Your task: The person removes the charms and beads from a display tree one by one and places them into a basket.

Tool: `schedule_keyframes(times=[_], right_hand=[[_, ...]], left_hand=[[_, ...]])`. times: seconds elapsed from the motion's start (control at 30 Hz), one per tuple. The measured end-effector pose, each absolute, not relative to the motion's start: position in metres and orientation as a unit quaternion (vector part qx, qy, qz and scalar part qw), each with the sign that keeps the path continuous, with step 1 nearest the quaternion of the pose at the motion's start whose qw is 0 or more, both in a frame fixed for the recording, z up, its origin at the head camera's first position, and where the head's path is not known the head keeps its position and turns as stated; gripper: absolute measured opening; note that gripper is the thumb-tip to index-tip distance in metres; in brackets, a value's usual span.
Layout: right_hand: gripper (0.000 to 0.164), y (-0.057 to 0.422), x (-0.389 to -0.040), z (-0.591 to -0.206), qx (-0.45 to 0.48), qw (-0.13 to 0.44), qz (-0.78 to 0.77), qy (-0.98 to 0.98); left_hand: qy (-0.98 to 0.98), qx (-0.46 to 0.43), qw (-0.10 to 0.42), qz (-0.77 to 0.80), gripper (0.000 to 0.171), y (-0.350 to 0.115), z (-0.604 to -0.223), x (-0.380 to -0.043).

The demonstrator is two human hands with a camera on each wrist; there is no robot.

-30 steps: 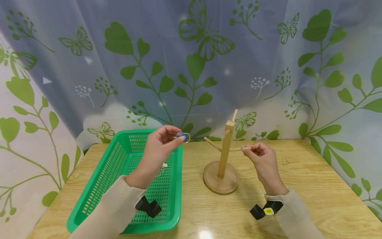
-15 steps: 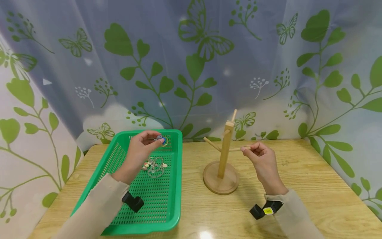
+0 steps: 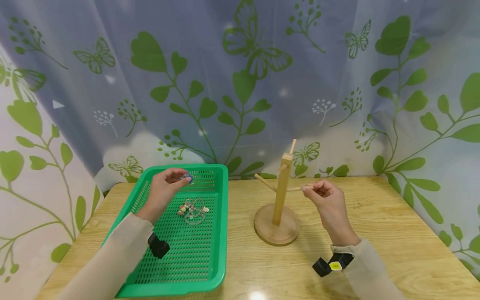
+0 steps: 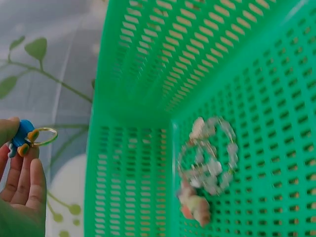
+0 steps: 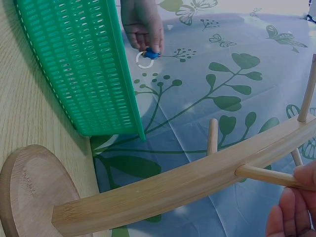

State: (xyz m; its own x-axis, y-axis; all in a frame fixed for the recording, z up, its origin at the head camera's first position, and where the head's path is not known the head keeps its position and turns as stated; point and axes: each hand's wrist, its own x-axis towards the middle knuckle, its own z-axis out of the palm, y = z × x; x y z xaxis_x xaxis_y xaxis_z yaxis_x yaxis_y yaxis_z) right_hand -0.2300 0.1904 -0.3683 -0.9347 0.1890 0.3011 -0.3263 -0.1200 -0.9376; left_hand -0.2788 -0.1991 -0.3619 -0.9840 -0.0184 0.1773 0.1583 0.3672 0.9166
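Over the back part of the green plastic basket [image 3: 221,233], my left hand [image 3: 162,192] pinches a small blue figure keychain [image 4: 24,134] between thumb and fingers. Its gold ring [image 4: 47,137] sticks out free of the fingertips. Below it, on the basket floor, lie beaded bracelets [image 3: 195,211] with clear beads and a cluster of small colored charms [image 4: 195,205]. With thumb and fingertips my right hand [image 3: 330,208] pinches the end of a wooden peg [image 5: 266,175]. That peg juts from the post [image 3: 282,191] of a wooden rack on a round base [image 3: 276,234].
The rack stands upright on the wooden table [image 3: 393,225], to the right of the basket. More pegs [image 3: 265,182] stick out from its post in other directions. A patterned curtain [image 3: 240,83] hangs behind the table.
My left hand has moved left with the keychain, from the basket's right rim to over its inside, uncovering the bracelets. My right hand stays on the peg.
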Motion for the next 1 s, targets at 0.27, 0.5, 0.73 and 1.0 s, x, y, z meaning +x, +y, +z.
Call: schedule_keyframes(times=[0.27, 0.5, 0.73, 1.0], right_hand=[[0.024, 0.188, -0.231, -0.369, 0.055, 0.17, 0.744, -0.644], [0.019, 0.191, -0.229, -0.367, 0.047, 0.163, 0.74, -0.65], [0.018, 0.191, -0.228, -0.364, 0.047, 0.159, 0.741, -0.65], [0.018, 0.192, -0.228, -0.365, 0.045, 0.159, 0.739, -0.653]], left_hand=[[-0.831, -0.051, 0.046, -0.552, 0.04, -0.218, -0.377, -0.289], [-0.829, -0.046, -0.018, -0.558, 0.041, -0.227, -0.395, -0.3], [-0.84, -0.043, -0.044, -0.539, 0.044, -0.231, -0.412, -0.304], [-0.843, -0.034, -0.052, -0.534, 0.042, -0.234, -0.416, -0.305]])
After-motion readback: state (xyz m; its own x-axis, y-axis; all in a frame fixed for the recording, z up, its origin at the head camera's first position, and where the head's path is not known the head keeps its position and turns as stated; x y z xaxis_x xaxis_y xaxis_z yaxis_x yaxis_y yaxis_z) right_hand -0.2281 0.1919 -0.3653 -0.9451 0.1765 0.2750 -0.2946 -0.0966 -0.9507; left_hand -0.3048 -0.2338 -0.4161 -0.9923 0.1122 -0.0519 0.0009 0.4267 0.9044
